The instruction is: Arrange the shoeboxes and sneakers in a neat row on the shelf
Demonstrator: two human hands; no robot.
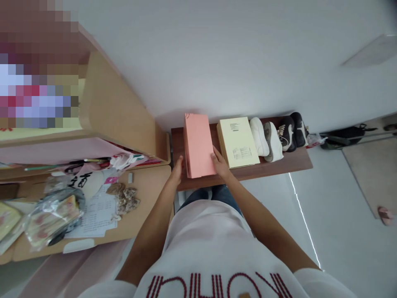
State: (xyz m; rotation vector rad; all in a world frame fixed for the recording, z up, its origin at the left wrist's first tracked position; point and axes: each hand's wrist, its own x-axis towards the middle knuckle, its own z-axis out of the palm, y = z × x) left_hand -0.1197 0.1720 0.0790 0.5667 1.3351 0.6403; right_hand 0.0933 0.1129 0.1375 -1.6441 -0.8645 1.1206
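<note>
A pink shoebox (200,145) stands on the dark wooden shelf top in front of me, close to the wall. My right hand (221,164) grips its right side, with the thumb over the top edge and the other fingers partly hidden. On the opposite side, my left hand (177,170) is beside the box's lower left edge, fingers stretched and a narrow gap seeming to show between them and the box. Just right of the pink box lies a pale yellow shoebox (238,138) with printed labels on its lid.
Along the shelf top (297,159) stand white shoes (259,137) and black shoes (288,132). At left, a desk (151,186) holds papers, a plastic-wrapped packet (51,219) and patterned scrunchies (127,199). A wooden side panel (114,99) rises beside the shelf. A mat (375,174) lies at right.
</note>
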